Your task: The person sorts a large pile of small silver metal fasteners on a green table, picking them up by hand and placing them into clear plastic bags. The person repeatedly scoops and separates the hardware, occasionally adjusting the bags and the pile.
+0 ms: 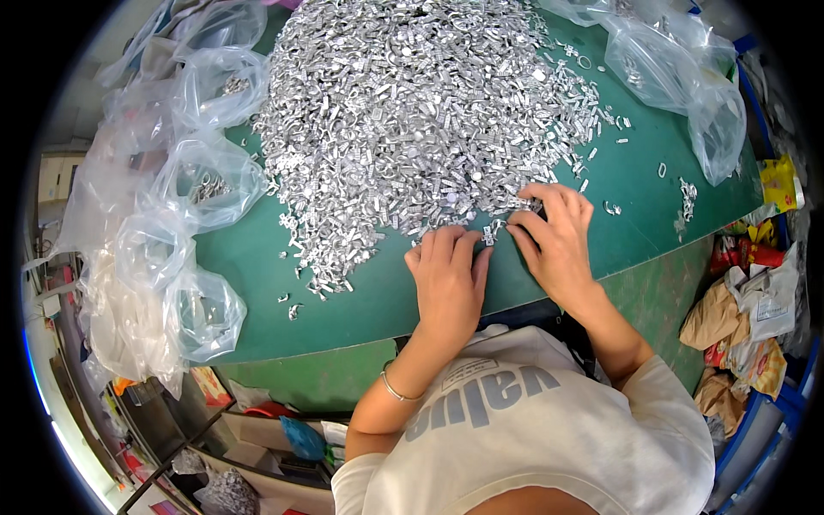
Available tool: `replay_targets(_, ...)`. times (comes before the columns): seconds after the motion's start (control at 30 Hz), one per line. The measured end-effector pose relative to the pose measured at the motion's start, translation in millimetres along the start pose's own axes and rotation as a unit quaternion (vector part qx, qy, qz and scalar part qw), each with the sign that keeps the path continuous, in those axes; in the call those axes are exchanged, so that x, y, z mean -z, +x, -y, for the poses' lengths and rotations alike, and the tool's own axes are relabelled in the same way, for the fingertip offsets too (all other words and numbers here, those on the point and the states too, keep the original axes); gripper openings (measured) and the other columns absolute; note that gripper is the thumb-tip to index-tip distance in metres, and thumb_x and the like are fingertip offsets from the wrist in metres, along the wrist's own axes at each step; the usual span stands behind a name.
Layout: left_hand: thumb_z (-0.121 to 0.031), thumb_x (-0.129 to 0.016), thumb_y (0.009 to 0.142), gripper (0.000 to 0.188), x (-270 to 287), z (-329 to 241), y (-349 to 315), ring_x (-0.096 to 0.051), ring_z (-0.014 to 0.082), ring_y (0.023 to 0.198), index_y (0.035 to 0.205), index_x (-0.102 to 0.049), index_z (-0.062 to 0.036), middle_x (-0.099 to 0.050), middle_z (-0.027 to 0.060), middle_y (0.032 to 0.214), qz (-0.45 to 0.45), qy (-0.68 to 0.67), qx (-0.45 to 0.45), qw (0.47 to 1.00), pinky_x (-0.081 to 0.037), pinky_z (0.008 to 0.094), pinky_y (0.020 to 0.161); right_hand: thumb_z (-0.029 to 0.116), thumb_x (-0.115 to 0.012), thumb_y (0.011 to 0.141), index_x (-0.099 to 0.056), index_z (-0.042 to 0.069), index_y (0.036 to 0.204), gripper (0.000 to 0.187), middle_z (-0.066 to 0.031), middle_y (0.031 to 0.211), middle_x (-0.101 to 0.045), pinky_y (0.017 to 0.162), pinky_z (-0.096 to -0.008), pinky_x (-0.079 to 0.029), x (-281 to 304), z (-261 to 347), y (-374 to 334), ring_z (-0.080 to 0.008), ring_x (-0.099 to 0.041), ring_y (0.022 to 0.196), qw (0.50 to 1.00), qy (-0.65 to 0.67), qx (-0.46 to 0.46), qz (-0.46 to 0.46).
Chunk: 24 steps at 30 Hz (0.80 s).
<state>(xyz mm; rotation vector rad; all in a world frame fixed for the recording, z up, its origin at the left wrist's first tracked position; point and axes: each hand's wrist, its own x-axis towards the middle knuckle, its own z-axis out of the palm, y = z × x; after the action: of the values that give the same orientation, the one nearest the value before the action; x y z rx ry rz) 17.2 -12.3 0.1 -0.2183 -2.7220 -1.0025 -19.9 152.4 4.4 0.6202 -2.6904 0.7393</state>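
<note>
A large heap of small silver metal pieces (403, 112) covers the middle of the green table. At its near edge my left hand (448, 279) rests palm down, fingers stretched forward and fingertips touching the pieces. My right hand (558, 249) is just to the right, fingers bent and apart, its fingertips at the heap's edge. Between the two hands lies a small cluster of silver pieces (490, 232), close to my left thumb and right fingertips. Neither hand plainly holds a piece. What lies under the fingertips is hidden.
Clear plastic bags (210, 184), some with silver pieces inside, hang along the left edge. Another plastic bag (678, 77) lies at the far right. Stray pieces (687, 197) are scattered on the green table (635, 227). Paper and plastic packaging (747, 318) piles up beyond the right edge.
</note>
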Motion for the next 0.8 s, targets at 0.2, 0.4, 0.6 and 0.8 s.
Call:
replay_targets(0.2,-0.007,-0.073,0.078,0.024,-5,-7,6,-0.053,0.0257,0.094,0.1,-0.065,-0.008,-0.057,0.0061,0.1,-0.008,0.028,-0.011,1.0,-0.034,0.0395,0.079,0.009,-0.073,0.076,-0.067,0.009,0.091,0.016,-0.0059,0.113,-0.056,0.09,-0.0438,-0.032,0,5,0,-0.0283,-0.049,0.108,1.0,0.024,-0.007,-0.005)
replay_targets(0.4,-0.003,-0.07,0.078,0.018,4,8,3,-0.053,0.0255,0.095,0.095,-0.065,-0.0085,-0.057,0.0058,0.099,-0.012,0.027,0.01,1.0,-0.033,0.0393,0.078,0.009,-0.073,0.077,-0.067,0.01,0.09,0.015,-0.0058,0.114,-0.056,0.092,-0.0446,-0.031,0,2,-3,-0.0285,-0.048,0.11,1.0,-0.005,-0.02,-0.011)
replay_targets(0.6,-0.004,-0.07,0.079,0.018,4,-1,-1,-0.053,0.0246,0.093,0.096,-0.066,-0.0086,-0.057,0.0056,0.097,-0.014,0.0,-0.005,1.0,-0.034,0.0387,0.078,0.009,-0.073,0.077,-0.067,0.008,0.09,0.014,-0.0045,0.109,-0.056,0.087,-0.0418,-0.032,3,11,-6,-0.0256,-0.05,0.103,1.0,-0.004,-0.025,0.003)
replay_targets(0.8,-0.001,-0.068,0.081,0.022,10,0,-8,-0.054,0.0246,0.094,0.102,-0.066,-0.0066,-0.059,0.0066,0.1,-0.003,0.005,0.008,1.0,-0.035,0.0375,0.079,0.008,-0.073,0.077,-0.068,0.008,0.09,0.014,-0.0018,0.093,-0.058,0.078,-0.0385,-0.032,5,10,-16,-0.0222,-0.052,0.087,0.999,0.02,-0.013,0.025)
